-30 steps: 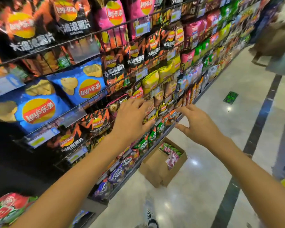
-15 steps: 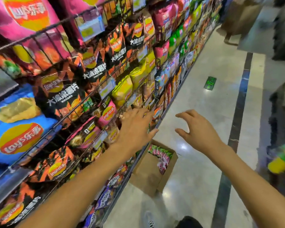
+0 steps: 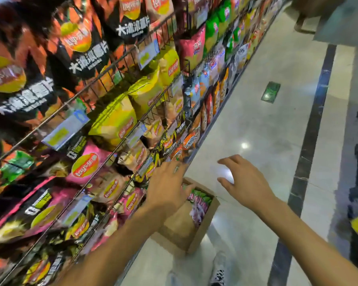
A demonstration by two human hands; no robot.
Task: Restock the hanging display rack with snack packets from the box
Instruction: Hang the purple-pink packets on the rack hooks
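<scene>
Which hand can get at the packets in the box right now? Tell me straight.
Probably both. The box stands open-topped on the floor, packets exposed. The right hand and left hand, both empty, hover above with nothing between, though they must drop lower.

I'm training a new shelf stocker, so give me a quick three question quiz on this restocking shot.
1. True or false: the cardboard box sits on a shelf.
2. Is the right hand holding a snack packet?
3. The green and pink packets lie: A) in the box, B) loose on the floor, C) in the left hand.

Key: 1. False, it stands on the floor by the display rack. 2. No, empty, fingers spread. 3. A.
</scene>
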